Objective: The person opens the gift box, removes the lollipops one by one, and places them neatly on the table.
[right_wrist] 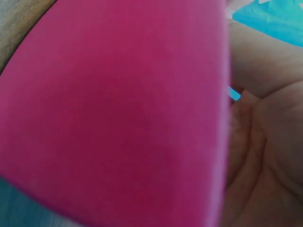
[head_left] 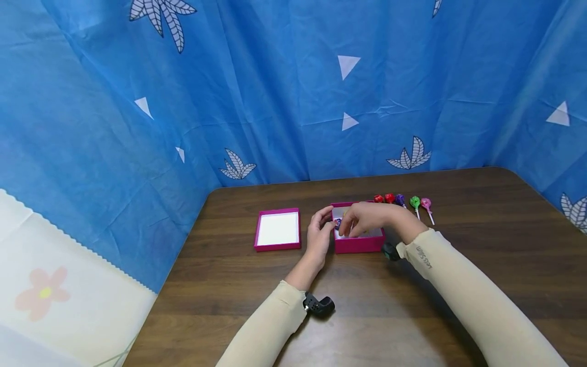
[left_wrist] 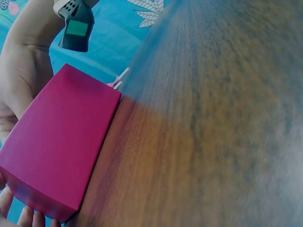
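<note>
A magenta box [head_left: 359, 245] with a pale inside stands on the table. My right hand [head_left: 364, 216] reaches in over its right side, fingers pointing down inside; I cannot tell whether they pinch anything. Near those fingertips lies a small wrapped candy with a dark and red wrapper [head_left: 338, 223], partly hidden by the hand. In the right wrist view the box wall [right_wrist: 118, 113] covers the fingers. My left hand [head_left: 319, 234] rests at the box's left side, its fingers relaxed along that wall. The left wrist view shows its fingertips [left_wrist: 26, 215] at the box's end.
A shallow magenta lid [head_left: 277, 229] with a white inside lies left of the box. Behind and right of the box is a row of wrapped lollipops: red [head_left: 389, 198], purple [head_left: 400, 200], green [head_left: 415, 202] and pink [head_left: 426, 204]. A blue curtain [head_left: 293, 102] hangs behind the wooden table [head_left: 220, 285].
</note>
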`<state>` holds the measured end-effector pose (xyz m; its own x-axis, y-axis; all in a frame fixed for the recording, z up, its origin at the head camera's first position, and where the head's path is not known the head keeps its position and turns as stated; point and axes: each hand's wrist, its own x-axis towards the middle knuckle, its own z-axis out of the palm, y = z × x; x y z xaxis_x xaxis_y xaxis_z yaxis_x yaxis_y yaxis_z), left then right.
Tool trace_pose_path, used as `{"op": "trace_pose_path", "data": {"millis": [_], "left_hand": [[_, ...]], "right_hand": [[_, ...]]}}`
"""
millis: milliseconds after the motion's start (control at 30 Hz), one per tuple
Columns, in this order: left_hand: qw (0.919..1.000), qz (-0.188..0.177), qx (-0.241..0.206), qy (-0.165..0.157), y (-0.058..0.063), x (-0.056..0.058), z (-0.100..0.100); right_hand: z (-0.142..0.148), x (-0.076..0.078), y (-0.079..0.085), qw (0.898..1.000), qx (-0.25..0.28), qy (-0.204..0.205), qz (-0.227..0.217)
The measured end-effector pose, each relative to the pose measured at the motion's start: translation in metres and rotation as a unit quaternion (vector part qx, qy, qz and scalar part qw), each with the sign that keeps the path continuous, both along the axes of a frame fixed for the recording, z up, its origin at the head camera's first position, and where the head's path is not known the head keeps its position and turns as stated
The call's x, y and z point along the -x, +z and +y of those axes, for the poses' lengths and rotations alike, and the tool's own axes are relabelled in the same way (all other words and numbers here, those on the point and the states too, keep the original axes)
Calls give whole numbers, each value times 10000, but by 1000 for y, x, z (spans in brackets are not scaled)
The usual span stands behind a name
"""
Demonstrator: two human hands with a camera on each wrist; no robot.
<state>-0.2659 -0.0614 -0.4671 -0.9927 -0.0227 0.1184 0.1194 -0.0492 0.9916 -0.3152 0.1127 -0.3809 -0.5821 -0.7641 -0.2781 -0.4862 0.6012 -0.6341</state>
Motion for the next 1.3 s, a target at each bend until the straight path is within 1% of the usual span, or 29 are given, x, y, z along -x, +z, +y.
{"op": "trace_pose_path", "data": {"millis": [100, 267, 567, 767, 867, 1100, 1200, 1300], "left_hand": [[10000, -17, -12, -38, 0, -1, 0], [10000, 36, -32, -24, 0, -1, 0], [10000, 56, 52, 36, 1, 0, 0], [10000, 22, -27, 6, -1, 0, 0], [10000, 20, -64, -6, 0, 0, 0], [10000, 27, -59, -25, 0, 0, 0], [10000, 15, -36, -39, 0, 0, 0], [10000, -32, -4, -49, 0, 0, -1]], "right_hand": [[-3, 2, -3, 9999, -105, 38, -76], [-6, 6, -6, 9995, -259, 155, -16], [-12, 8, -8, 9987, -472, 180, -52], [-17, 8, -15, 9982, -502, 241, 204], [-18, 7, -15, 9981, -481, 261, 290], [-19, 5, -14, 9990, -399, 104, 167], [-18, 4, -13, 9991, -336, 2, 270], [-14, 4, -11, 9993, -164, -148, 296]]}}
